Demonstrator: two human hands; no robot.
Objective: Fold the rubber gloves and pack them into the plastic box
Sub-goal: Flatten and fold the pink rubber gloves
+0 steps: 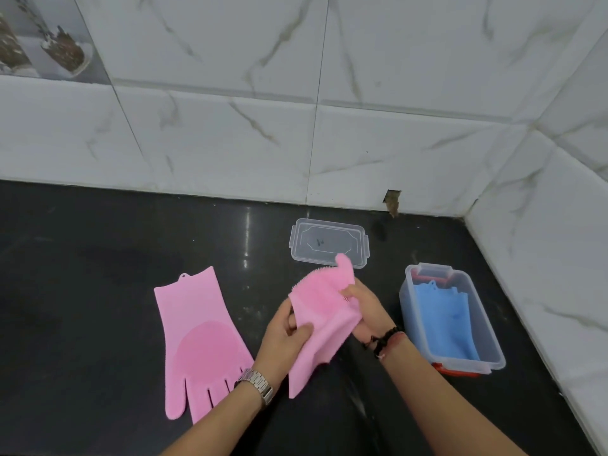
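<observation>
A pink rubber glove (pixel 320 311) with bristles is held above the black counter, partly folded over. My left hand (pixel 285 330) pinches its left edge and my right hand (pixel 365 307) grips its right side. A second pink glove (pixel 200 337) lies flat on the counter to the left, fingers pointing toward me. The clear plastic box (pixel 493 353) stands at the right with blue gloves (pixel 447 320) lying inside and something red under them.
The box's clear lid (pixel 360 255) lies upside down behind my hands, near the wall. White marble tiles form the back wall and the right wall (pixel 543 241). The black counter (pixel 82 274) stretches to the left.
</observation>
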